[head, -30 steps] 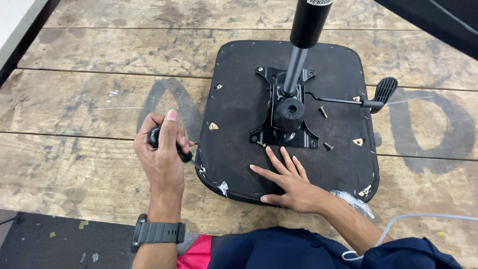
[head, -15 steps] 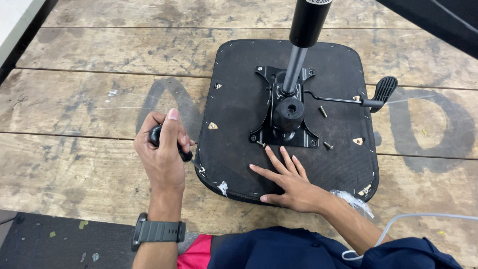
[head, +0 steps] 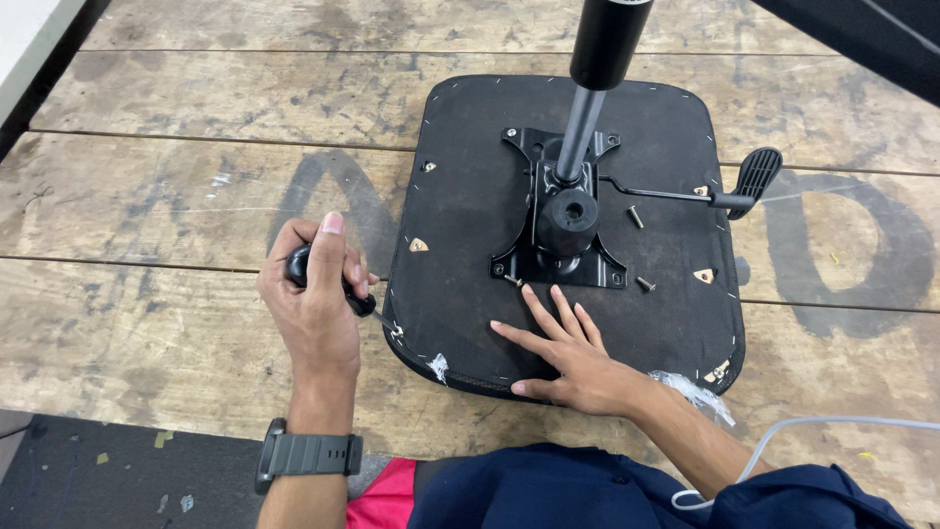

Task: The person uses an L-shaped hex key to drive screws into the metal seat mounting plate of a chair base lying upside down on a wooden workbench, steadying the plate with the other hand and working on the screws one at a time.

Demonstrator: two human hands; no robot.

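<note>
An upturned black chair seat [head: 470,245] lies flat on the worn wooden desk [head: 147,196], its underside facing up, with the black metal mechanism plate [head: 560,230] sitting at its middle and the gas-lift column [head: 597,69] rising out of it toward the camera. The left hand [head: 315,304] is closed in a full grip around the dark handle of a screwdriver [head: 328,279], thumb up along the top, just beside the seat's near-left edge; the tool's tip is hidden, so whether it touches the seat cannot be told. The right hand [head: 568,348] holds nothing: it rests open, fingers spread flat on the seat just in front of the plate, bracing it. A side lever with a paddle end [head: 756,176] sticks out to the right. Loose screws [head: 634,216] lie on the seat beside the plate, another [head: 644,284] near its front-right corner, which suggests the plate is at the fastening stage, with some screws not yet driven. By that reading, the next move calls for bringing the screwdriver over to the plate's corner holes, seating a screw upright and keeping the seat pinned so it does not slide on the planks.
</note>
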